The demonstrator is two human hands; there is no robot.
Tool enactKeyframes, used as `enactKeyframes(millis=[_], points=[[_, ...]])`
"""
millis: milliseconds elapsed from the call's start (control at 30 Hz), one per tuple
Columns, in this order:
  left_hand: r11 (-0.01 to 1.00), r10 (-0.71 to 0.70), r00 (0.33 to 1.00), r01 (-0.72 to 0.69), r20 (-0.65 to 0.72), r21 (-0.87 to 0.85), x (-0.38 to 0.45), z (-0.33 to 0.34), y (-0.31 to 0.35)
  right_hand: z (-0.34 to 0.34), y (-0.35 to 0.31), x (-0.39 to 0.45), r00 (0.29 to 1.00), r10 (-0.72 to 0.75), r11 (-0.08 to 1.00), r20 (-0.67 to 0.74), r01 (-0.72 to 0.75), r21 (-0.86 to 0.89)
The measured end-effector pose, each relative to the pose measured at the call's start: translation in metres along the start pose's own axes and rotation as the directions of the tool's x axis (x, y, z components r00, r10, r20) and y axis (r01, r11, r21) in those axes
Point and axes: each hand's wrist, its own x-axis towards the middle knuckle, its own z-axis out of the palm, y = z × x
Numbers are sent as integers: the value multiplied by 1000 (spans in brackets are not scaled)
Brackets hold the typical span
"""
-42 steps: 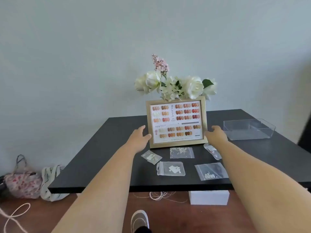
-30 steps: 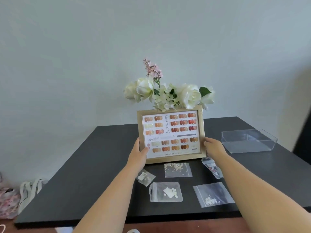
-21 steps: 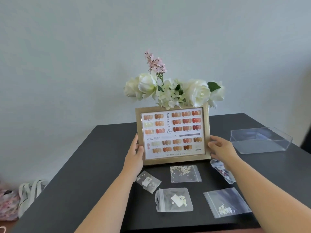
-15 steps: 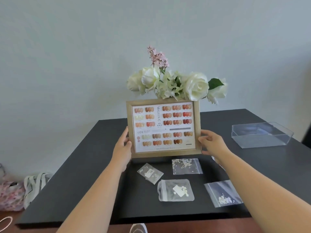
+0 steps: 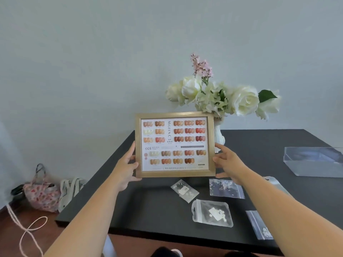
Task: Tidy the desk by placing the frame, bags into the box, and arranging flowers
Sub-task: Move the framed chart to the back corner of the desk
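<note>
A gold-edged frame (image 5: 175, 144) with a nail colour chart hangs upright above the black desk (image 5: 148, 206), held at both sides. My left hand (image 5: 128, 166) grips its left edge and my right hand (image 5: 227, 163) grips its right edge. Behind it a white vase (image 5: 219, 138) holds white roses and a pink sprig, the flowers (image 5: 220, 97). Several small clear zip bags lie flat on the desk: one (image 5: 184, 191) below the frame, one (image 5: 225, 188) under my right wrist, one (image 5: 212, 213) nearer me, one (image 5: 260, 226) partly hidden by my right forearm. A clear plastic box (image 5: 313, 161) stands empty at the right.
On the floor at the left lie a pink floral bag (image 5: 41, 193), a white tote (image 5: 69, 190) and a loose pink cord (image 5: 27, 230). The desk's front edge runs just ahead of me. A plain pale wall stands behind the desk.
Both hands took hold of the frame, which stood on the desk in front of the vase, and lifted it. It now hangs to the left of the flowers, uncovering the vase.
</note>
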Motion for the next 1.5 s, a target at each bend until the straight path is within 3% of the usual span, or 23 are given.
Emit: enactKeyframes(millis=[267, 533, 700, 933, 1300, 1500], points=[[999, 3, 987, -9, -160, -36, 20, -42, -22, 55, -19, 52, 989, -56, 995, 136, 67, -78], [999, 41, 949, -47, -313, -10, 94, -96, -13, 134, -48, 137, 982, -104, 987, 156, 121, -108], [997, -17, 930, -13, -368, -80, 148, -100, -17, 151, -64, 185, 979, -127, 969, 158, 157, -193], [997, 17, 943, -40, -333, -64, 210, -90, -8, 151, -69, 229, 990, -112, 971, 88, 128, -203], [993, 117, 972, -110, -204, 43, 310, -66, 12, 134, -59, 282, 986, -97, 989, -134, 80, -122], [991, 104, 974, -84, -202, 108, 345, -59, -5, 132, -48, 303, 987, -60, 991, -150, 41, -127]])
